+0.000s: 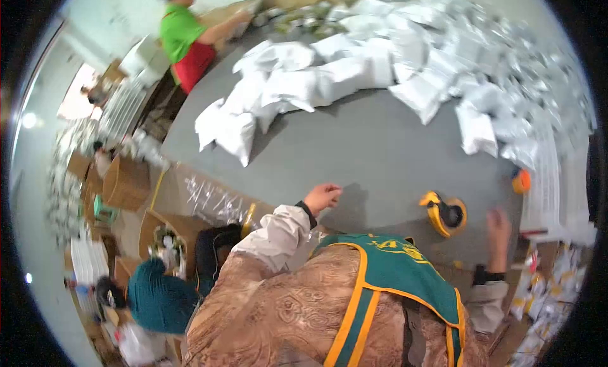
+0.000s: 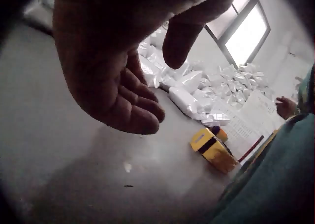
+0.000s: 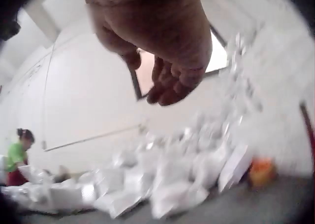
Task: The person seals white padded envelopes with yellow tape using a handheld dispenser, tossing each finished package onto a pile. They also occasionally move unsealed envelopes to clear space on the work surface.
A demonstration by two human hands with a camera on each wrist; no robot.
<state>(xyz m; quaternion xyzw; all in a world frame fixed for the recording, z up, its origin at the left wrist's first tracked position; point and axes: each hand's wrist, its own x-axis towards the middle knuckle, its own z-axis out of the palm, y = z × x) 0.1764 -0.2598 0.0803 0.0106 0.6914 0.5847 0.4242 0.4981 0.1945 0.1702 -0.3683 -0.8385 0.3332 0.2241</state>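
Note:
My left hand (image 1: 323,198) hovers over the near part of the grey table (image 1: 354,151), its fingers loosely bent around nothing. In the left wrist view the thumb (image 2: 179,44) stands apart from the curled fingers (image 2: 138,106). A yellow tape dispenser (image 1: 461,216) sits on the table between my two hands. My right hand (image 1: 498,226), blurred, is to the right of that dispenser near the table's right edge. The right wrist view shows that hand (image 3: 167,52) raised, fingers loosely bent and holding nothing. An orange roll (image 1: 521,181) lies beyond it at the edge.
White plastic parcels (image 1: 285,88) are heaped along the far side and right of the table. A person in a green shirt (image 1: 179,34) works at the far left corner. Open cardboard boxes (image 1: 126,183) and another person in a teal top (image 1: 158,297) are on the left.

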